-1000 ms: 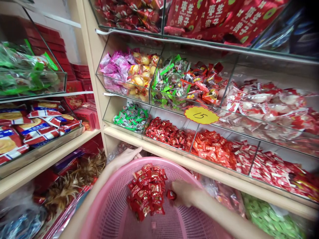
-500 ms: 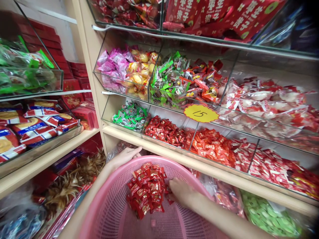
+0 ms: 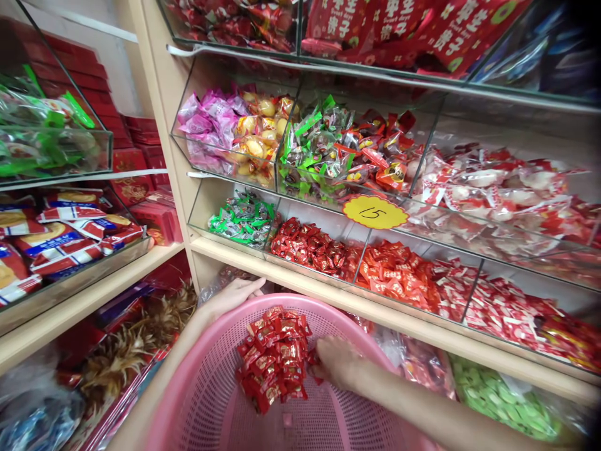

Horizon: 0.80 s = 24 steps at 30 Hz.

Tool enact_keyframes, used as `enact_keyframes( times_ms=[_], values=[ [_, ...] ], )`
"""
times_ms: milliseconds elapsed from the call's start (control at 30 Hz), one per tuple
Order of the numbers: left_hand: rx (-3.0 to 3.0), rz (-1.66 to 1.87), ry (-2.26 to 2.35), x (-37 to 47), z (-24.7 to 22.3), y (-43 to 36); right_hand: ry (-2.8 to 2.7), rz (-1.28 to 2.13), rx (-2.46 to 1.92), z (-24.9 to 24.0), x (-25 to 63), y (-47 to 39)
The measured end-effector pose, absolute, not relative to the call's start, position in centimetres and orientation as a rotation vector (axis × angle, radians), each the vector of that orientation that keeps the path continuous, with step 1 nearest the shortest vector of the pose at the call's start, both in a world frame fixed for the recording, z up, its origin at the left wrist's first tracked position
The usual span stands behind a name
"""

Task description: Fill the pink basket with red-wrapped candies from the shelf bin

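Observation:
A pink perforated plastic basket (image 3: 188,369) stands in front of me below the shelf. Inside it lies a pile of small red wrapped candies (image 3: 275,360). My left hand (image 3: 238,293) rests at the basket's far left rim, its fingers stretched out toward the shelf edge. Over the basket's inside, at the right side of the pile, is my right hand (image 3: 335,362). Its fingers are curled around red candies at the pile's edge, and the fingertips are partly hidden.
Clear bins above hold green candies (image 3: 244,218), dark red candies (image 3: 312,247), orange-red candies (image 3: 399,272) and others. A yellow price tag (image 3: 374,212) hangs before them. The wooden shelf edge (image 3: 300,282) runs just behind the basket. Bags of green candies (image 3: 502,398) lie at lower right.
The view has shifted slightly, so the shelves appear a little further left. Both hands keep nearly the same places at the basket.

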State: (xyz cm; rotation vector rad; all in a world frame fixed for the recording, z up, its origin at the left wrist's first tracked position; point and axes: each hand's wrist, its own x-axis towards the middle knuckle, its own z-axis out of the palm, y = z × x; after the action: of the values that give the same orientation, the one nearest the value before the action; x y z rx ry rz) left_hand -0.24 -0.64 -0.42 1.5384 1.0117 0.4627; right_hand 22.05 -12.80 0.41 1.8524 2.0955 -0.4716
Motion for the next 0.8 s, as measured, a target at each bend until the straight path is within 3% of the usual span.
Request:
enact_keyframes(
  times_ms=[467,800],
  values=[
    [1.581,0.473,1.009,-0.4,-1.0,-0.2,2.023,-0.426,1.691,3.2,21.0,-13.9],
    [1.572,0.474,1.021,-0.4,-0.7,-0.5,2.033,-0.434,1.648,2.5,20.7,-13.5]
  ],
)
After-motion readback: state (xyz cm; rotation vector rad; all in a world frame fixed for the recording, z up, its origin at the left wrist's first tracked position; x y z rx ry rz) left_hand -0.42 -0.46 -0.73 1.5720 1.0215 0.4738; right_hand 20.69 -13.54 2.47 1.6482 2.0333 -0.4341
